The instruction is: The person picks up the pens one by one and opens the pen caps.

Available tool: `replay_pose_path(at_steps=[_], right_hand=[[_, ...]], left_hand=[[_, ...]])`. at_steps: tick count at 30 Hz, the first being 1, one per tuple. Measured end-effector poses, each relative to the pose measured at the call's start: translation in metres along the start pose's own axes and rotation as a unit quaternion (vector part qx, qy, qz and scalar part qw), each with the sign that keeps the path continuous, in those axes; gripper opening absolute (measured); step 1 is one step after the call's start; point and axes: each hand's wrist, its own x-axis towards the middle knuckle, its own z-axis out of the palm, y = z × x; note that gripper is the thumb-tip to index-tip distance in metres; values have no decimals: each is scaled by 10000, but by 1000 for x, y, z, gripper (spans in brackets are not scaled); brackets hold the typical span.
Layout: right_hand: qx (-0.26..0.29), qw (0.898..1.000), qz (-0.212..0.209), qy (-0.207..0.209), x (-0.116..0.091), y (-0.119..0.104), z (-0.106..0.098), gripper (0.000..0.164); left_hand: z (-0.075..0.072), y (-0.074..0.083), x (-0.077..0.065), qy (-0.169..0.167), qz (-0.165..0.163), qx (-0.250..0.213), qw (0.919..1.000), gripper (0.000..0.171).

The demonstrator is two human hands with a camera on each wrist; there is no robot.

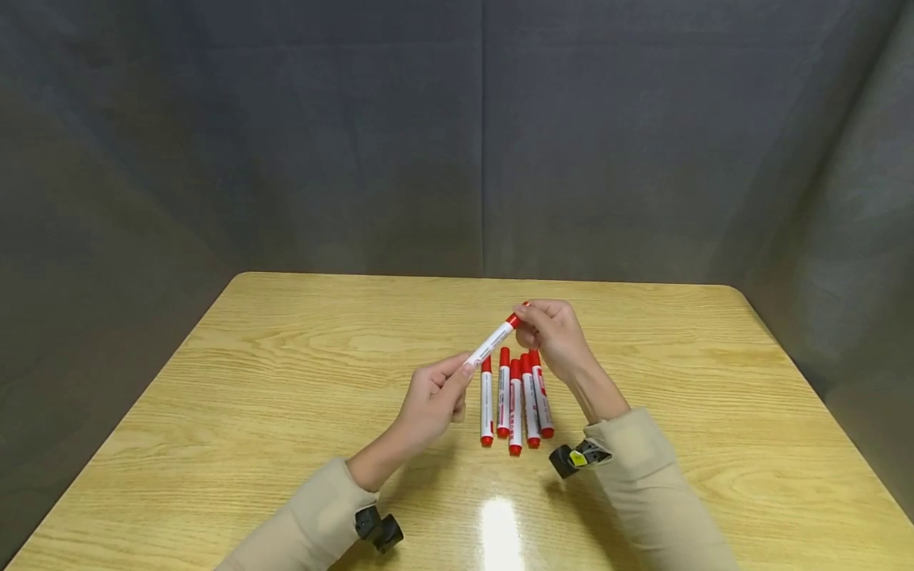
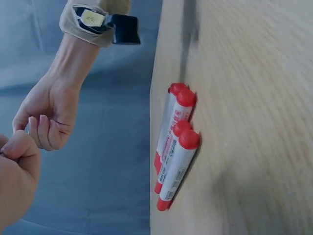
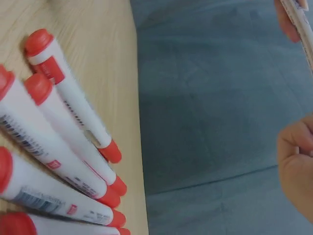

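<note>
A white marker [image 1: 491, 343] with a red cap is held slanted above the table between both hands. My left hand [image 1: 428, 400] pinches its lower end between thumb and fingers. At the upper end, the fingers and thumb of my right hand [image 1: 558, 337] grip the red cap. Under and beside the hands, several similar red-and-white markers [image 1: 516, 404] lie side by side on the wood, roughly parallel. In the right wrist view, part of the held marker [image 3: 299, 29] shows at the upper right corner. The left wrist view hides most of it behind the fingers.
The light wooden table [image 1: 286, 396] has rounded far corners. A dark grey cloth [image 1: 357, 159] hangs behind it and along both sides. Small black cameras sit on both sleeve cuffs [image 1: 628, 444]. Light glares on the wood near the front.
</note>
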Motion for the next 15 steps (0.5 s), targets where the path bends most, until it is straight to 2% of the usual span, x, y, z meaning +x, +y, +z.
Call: replay_pose_path(at_steps=[2, 3, 4, 6, 7, 9, 10, 11, 12, 15], right_hand=[[-41, 10000, -14, -52, -1, 0, -2, 34], [-127, 9999, 24, -37, -2, -1, -3, 34], [-304, 9995, 92, 3, -2, -1, -3, 33], [-682, 9971, 329, 119, -3, -3, -2, 34], [-906, 9947, 462, 182, -4, -4, -1, 36], [-1247, 9890, 752, 257, -3, -6, 0, 37], [-1345, 9866, 888, 263, -3, -8, 0, 38], [-1342, 9856, 1001, 250, -2, -9, 0, 38], [-1309, 9853, 1075, 211, -1, -11, 0, 37], [-996, 9872, 1243, 18, 2, -15, -3, 35]], left_hand=[[2, -1, 1, 28, 402, 552, 9977, 31], [2, -1, 1, 34, 681, 921, 9934, 30], [3, -3, 2, 37, 1008, 1346, 9858, 28], [4, -5, 3, 94, 1663, 2188, 9615, 25], [4, -5, 3, 127, 1901, 2494, 9495, 23], [3, -7, 3, 109, 2140, 2830, 9349, 22], [2, -8, 3, 80, 2175, 2891, 9322, 22], [1, -8, 4, 43, 2152, 2860, 9338, 22], [0, -8, 4, 0, 2109, 2767, 9375, 23], [1, 4, 1, -78, 1812, 2479, 9517, 25]])
